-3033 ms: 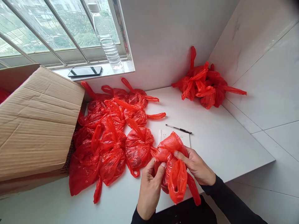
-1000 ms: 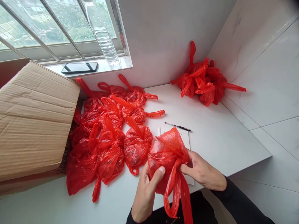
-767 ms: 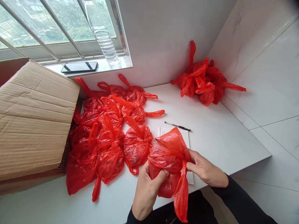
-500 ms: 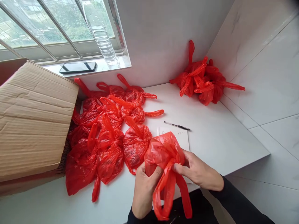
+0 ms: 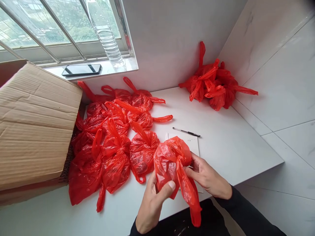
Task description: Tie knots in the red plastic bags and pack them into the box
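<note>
Between my two hands is a knotted red plastic bag (image 5: 169,157), held above the table's front edge with its handles hanging down. My left hand (image 5: 154,200) grips the bag's lower left side, its thumb lying across the front. On the other side, my right hand (image 5: 205,173) holds the bag close to the knot, with some fingers hidden behind it. Underneath, partly covered, lies a white paper sheet (image 5: 194,144) with small handwriting. A black pen (image 5: 186,132) rests just beyond the sheet. Close to my left hand sits another tied red bag (image 5: 144,154).
Several tied red bags (image 5: 115,164) cover the table's left half. A cardboard box (image 5: 36,127) stands at far left. More red bags (image 5: 214,85) are heaped in the back right corner. A phone (image 5: 82,69) and a water bottle (image 5: 108,39) are on the windowsill.
The held bag has been turned, so its handles now hang together toward the right. My left thumb has moved from the knot area onto the bag's front.
</note>
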Motion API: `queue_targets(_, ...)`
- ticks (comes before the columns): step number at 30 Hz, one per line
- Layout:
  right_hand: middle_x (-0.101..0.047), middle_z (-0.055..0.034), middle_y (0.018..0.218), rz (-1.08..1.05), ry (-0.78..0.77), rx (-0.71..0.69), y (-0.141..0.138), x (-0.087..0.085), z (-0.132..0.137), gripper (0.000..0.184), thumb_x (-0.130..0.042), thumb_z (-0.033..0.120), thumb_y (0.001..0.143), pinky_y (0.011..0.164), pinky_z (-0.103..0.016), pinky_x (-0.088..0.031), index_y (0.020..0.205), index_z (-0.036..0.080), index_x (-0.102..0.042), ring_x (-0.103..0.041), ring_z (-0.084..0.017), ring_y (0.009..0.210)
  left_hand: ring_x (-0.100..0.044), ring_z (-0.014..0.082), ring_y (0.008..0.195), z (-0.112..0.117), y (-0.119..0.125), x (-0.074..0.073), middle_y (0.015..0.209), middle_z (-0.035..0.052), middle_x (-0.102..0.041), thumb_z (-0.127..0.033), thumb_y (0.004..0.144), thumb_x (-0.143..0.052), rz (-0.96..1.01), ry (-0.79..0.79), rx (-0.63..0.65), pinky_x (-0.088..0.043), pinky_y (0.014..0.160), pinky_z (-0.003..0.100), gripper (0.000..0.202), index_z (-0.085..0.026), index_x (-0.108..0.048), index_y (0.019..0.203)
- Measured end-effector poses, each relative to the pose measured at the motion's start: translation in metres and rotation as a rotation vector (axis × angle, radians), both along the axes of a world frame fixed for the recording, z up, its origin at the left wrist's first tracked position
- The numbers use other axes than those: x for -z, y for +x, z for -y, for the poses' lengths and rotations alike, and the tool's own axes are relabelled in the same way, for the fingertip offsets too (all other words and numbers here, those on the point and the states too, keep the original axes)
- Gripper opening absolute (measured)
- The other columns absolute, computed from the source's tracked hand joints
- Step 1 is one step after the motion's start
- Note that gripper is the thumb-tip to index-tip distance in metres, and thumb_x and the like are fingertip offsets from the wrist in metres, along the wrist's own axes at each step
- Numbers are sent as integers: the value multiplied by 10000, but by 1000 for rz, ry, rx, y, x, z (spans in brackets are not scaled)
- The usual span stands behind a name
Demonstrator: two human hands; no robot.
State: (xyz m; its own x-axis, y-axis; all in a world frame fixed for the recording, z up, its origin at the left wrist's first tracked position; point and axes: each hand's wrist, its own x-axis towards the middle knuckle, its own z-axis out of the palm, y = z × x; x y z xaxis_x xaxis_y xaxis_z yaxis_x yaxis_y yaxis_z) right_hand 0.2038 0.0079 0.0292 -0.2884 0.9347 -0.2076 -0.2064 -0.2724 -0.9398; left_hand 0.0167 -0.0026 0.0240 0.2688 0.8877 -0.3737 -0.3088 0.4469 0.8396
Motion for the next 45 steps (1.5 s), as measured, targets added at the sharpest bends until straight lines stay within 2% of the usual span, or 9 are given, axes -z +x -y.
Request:
queue_targets(3, -635, -78, 1224, -71, -62, 36, -1, 2, -1, 299, -572, 362, 976, 977, -414, -492, 1242, 227, -560, -602, -253, 1126, -553, 159, 733, 2, -2, 4, 845, 27, -656, -320, 771, -765, -43, 45, 72, -464, 669, 257, 309, -193, -661, 1033)
queue_targets(6, -626, -77, 1233, -60, -62, 17, 0, 5, -1, 323, -590, 374, 964, 977, -418, -487, 1251, 230, -549, -601, -249, 1112, -473, 117, 628, 2, -2, 11, 708, -15, -577, -276, 810, -722, -45, 34, 35, -421, 591, 227, 145, -185, -634, 881)
queue_targets(11, -610, -68, 1228, 10, -12, -31, 0, 9, 1, 485, -736, 327, 864, 987, -423, -476, 1293, 252, -520, -585, -246, 1101, -592, 177, 817, -2, 1, 18, 919, 37, -680, -233, 832, -678, -147, 70, -26, -479, 775, 282, 234, -193, -671, 1063)
queue_targets(16, -634, -80, 1201, -126, -34, 4, -7, 12, 1, 316, -665, 330, 919, 917, -396, -514, 1196, 226, -557, -621, -225, 1018, -651, 223, 864, -2, 2, 20, 978, 63, -729, -387, 855, -675, -212, 24, -67, -513, 719, 285, 298, -177, -710, 1063)
queue_targets(21, -644, -81, 1197, -51, -43, 99, -11, 11, 1, 324, -631, 373, 938, 990, -408, -487, 1213, 219, -555, -612, -239, 1081, -568, 301, 1225, 1, 0, 15, 1273, 112, -663, -346, 859, -693, -105, 29, -42, -443, 1031, 383, 475, -210, -611, 1306)
queue_targets(30, -603, -68, 1257, -20, -27, 15, -15, 9, 6, 487, -779, 344, 824, 1011, -418, -481, 1218, 248, -509, -591, -253, 1131, -635, 314, 1076, -5, 5, 14, 1145, 104, -715, -366, 843, -701, -154, 61, -116, -509, 912, 381, 354, -173, -703, 1141)
queue_targets(37, -595, -75, 1312, 3, -13, 164, -16, 10, 3, 418, -696, 378, 894, 1051, -401, -450, 1260, 249, -541, -552, -264, 1225, -511, 265, 1295, 1, 5, -1, 1413, 66, -561, -298, 845, -722, -47, 108, 36, -412, 1082, 361, 591, -289, -500, 1393)
queue_targets(42, -578, -73, 1365, -12, -73, 219, -15, 13, 4, 437, -611, 437, 939, 1073, -431, -437, 1325, 263, -503, -545, -269, 1253, -560, 274, 1215, -3, 8, 1, 1308, 92, -624, -282, 814, -748, -13, 102, 25, -440, 1042, 375, 451, -231, -607, 1240)
queue_targets(45, -574, -70, 1366, -32, -76, 185, -13, 15, 4, 435, -599, 425, 950, 1048, -419, -457, 1342, 271, -490, -540, -260, 1259, -638, 226, 961, -5, 7, 11, 1056, 76, -700, -319, 843, -713, -80, 81, -51, -505, 877, 330, 220, -192, -678, 1020)
